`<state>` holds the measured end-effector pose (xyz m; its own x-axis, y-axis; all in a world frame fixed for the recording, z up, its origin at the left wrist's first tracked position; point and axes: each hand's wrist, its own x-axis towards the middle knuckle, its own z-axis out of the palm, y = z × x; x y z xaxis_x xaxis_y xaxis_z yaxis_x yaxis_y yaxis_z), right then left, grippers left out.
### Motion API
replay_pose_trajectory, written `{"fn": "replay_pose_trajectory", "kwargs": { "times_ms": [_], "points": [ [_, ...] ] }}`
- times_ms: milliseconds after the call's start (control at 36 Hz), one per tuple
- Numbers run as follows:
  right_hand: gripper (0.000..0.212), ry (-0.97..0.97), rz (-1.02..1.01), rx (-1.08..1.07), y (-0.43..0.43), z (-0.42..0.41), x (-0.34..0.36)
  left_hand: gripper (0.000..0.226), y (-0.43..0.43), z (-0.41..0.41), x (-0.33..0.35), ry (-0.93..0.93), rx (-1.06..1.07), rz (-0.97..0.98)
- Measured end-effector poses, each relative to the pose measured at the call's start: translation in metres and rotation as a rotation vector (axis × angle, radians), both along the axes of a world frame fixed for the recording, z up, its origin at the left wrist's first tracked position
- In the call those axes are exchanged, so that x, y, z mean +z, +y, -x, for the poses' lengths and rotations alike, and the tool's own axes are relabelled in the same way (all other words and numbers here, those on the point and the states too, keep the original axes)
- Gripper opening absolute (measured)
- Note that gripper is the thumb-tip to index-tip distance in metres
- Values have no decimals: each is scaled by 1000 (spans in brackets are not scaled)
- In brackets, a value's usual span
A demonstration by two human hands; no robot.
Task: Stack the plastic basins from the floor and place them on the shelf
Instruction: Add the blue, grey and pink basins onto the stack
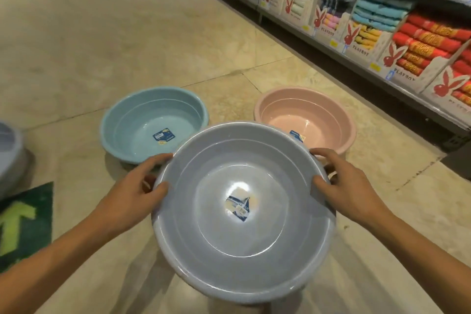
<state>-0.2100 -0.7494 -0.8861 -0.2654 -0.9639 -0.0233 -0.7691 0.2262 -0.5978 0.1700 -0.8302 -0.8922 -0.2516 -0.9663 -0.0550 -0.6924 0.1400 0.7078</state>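
Gripped at opposite rim edges by left hand (135, 191) and right hand (351, 186), fingers (159, 158) curled round the lip: grey basin (242, 237), apparently off the floor (102, 33), probably kept level for nesting. Beyond-left of grey basin, blue basin (142, 120); beyond-right, pink basin (305, 112), shelf (285, 21).

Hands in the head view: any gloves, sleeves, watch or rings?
The left hand and right hand are bare: no gloves, no rings on the fingers that show, no watch or band at either wrist. The left forearm and right forearm show no sleeve to the frame edge.
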Motion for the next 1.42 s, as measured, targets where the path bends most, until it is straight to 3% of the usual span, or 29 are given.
{"fn": "replay_pose_trajectory", "kwargs": {
  "times_ms": [278,528,611,694,917,1417],
  "points": [
    [50,-94,98,273,-97,-141,66,49,10,-156,92,-53,200,6],
    [47,-179,106,596,-155,-322,96,44,79,-314,130,-267,483,102],
    [47,-194,91,697,-163,-381,92,50,108,-364,127,-328,524,120],
    [47,-203,82,779,-165,-437,83,46,136,-398,121,-243,668,105],
    [50,-195,25,896,-154,-537,48,48,181,-459,77,-231,929,-23],
    [44,-66,-40,945,-136,-598,-15,53,206,-503,0,-255,976,-164]
  ]
}}
